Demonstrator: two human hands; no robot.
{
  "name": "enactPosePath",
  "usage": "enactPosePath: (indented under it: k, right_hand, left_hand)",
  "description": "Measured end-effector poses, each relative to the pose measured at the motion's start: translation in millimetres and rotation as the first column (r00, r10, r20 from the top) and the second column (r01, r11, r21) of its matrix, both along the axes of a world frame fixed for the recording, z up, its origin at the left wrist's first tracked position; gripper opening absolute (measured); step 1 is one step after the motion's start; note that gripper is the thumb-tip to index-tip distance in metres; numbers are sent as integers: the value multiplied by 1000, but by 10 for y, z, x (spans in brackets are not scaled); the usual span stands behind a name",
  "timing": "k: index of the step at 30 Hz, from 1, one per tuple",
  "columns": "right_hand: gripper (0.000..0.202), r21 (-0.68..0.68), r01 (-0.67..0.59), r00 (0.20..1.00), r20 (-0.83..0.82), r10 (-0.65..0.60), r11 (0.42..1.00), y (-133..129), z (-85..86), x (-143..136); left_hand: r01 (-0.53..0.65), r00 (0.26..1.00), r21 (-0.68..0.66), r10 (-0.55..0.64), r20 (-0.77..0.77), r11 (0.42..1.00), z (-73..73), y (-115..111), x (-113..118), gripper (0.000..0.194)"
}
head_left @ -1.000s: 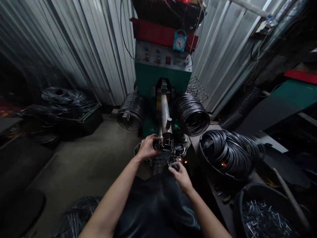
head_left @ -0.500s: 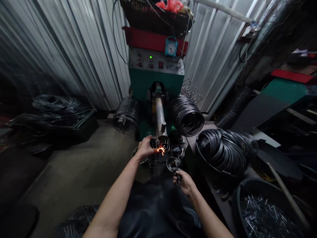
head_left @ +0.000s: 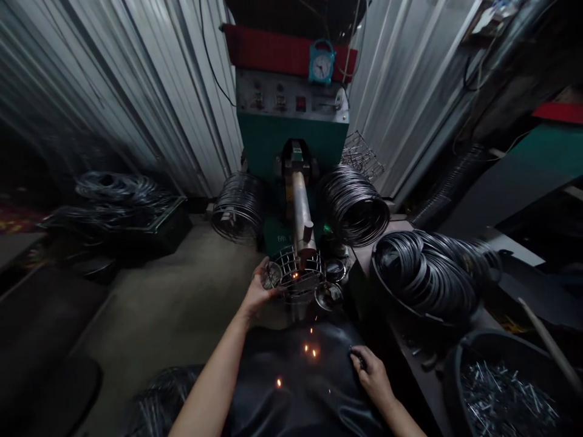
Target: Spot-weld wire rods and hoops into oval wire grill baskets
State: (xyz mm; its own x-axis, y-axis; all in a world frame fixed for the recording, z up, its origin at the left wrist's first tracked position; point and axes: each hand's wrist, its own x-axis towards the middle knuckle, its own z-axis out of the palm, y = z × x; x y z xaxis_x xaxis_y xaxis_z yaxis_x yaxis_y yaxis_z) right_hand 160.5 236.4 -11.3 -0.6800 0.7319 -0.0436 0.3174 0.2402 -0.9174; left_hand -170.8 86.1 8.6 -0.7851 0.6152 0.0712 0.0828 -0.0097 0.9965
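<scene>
My left hand [head_left: 258, 290] grips the left side of a round wire basket [head_left: 291, 262], thumb along its near edge. The basket sits around the tip of the machine's metal arm [head_left: 303, 209], where a small orange glow shows. Sparks [head_left: 310, 349] fly over the dark apron [head_left: 291, 388]. My right hand [head_left: 371, 373] is closed over the apron's right side, its fingertips pinched together; whether anything small is between them is hidden. A shallow round dish [head_left: 328, 295] stands just right of the basket, apart from my right hand.
The green machine [head_left: 268, 136] stands ahead, with a blue clock [head_left: 321, 62] on it. Coils of wire rings [head_left: 357, 203] flank its arm. To the right are a tub of rings [head_left: 423, 273] and a bucket [head_left: 455, 364] of short metal pieces.
My right hand has drawn back from the dish toward the lower right. My left hand has shifted left and down along the basket. The bright weld spark has shrunk, and the machine's green light is off.
</scene>
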Motion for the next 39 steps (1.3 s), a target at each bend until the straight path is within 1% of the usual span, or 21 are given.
enactPosePath:
  k: [1, 3, 5, 7, 8, 10, 11, 13, 14, 16, 18, 19, 20, 21, 23, 25, 27, 28, 30, 34, 39]
  right_hand:
    - [12, 21, -35, 999, 31, 35, 999, 14, 27, 1]
    - [12, 45, -128, 987, 101, 122, 991, 32, 211, -75]
    - [15, 50, -266, 955, 150, 256, 963, 19, 534, -237]
    - [21, 69, -392, 913, 151, 379, 917, -32, 917, -457]
    - [23, 86, -457, 883, 161, 441, 885, -67, 1100, -579]
    - [26, 142, -558, 826, 196, 529, 818, -139, 1403, -830]
    - [27, 166, -596, 797, 241, 554, 786, -172, 1511, -950]
    - [29, 204, -643, 752, 354, 556, 738, -232, 1636, -1156]
    - [28, 225, -647, 743, 405, 534, 729, -261, 1658, -1234]
    - [24, 291, -600, 772, 456, 443, 746, -319, 1637, -1325]
    - [21, 369, -515, 831, 435, 346, 774, -370, 1565, -1336]
    - [21, 391, -489, 852, 407, 330, 780, -388, 1521, -1319]
    - [22, 396, -486, 860, 373, 347, 779, -396, 1478, -1294]
    - [23, 387, -504, 857, 337, 390, 772, -393, 1441, -1265]
    - [26, 352, -584, 812, 276, 515, 732, -357, 1396, -1215]
    - [27, 341, -659, 751, 248, 612, 670, -297, 1392, -1190]
    - [27, 357, -711, 699, 269, 662, 606, -240, 1409, -1197]
    - [28, 366, -726, 683, 288, 671, 582, -217, 1417, -1210]
    - [31, 378, -738, 671, 323, 667, 559, -188, 1419, -1247]
    - [29, 406, -732, 679, 364, 637, 548, -165, 1368, -1327]
    - [28, 453, -714, 699, 402, 592, 535, -143, 1298, -1399]
  left_hand:
    - [-20, 999, 24, 20, 33, 999, -7, 14, 29, 105]
    - [-84, 995, 47, 82, 54, 995, 30, 6, 92, 99]
    - [-163, 987, 22, 163, 18, 986, 102, -82, 174, 91]
    - [-204, 975, -34, 200, -91, 978, 193, -230, 285, 83]
    - [-203, 966, -63, 189, -177, 977, 245, -310, 353, 80]
    - [-162, 920, -114, 108, -376, 980, 368, -438, 504, 74]
    - [-135, 881, -146, 51, -471, 980, 440, -475, 583, 71]
    - [-103, 787, -233, -64, -613, 967, 596, -492, 729, 68]
    - [-96, 746, -278, -116, -656, 956, 674, -478, 792, 68]
    - [-98, 683, -343, -187, -706, 934, 814, -426, 885, 67]
    - [-101, 656, -366, -215, -724, 925, 910, -374, 932, 65]
    - [-102, 654, -370, -218, -724, 923, 938, -355, 940, 64]
    - [-105, 659, -371, -215, -721, 923, 953, -340, 941, 64]
    - [-106, 667, -372, -212, -714, 922, 957, -332, 936, 63]
    - [-94, 689, -377, -214, -692, 921, 946, -326, 918, 63]
    - [-74, 713, -382, -219, -666, 921, 927, -328, 898, 63]
    - [-65, 733, -378, -213, -646, 923, 913, -326, 878, 62]
    - [-62, 740, -374, -208, -639, 925, 909, -321, 867, 62]
    - [-58, 750, -369, -204, -629, 927, 900, -301, 839, 62]
    - [-46, 759, -384, -218, -614, 922, 860, -238, 750, 63]
    - [-41, 754, -345, -198, -627, 938, 784, -180, 611, 61]
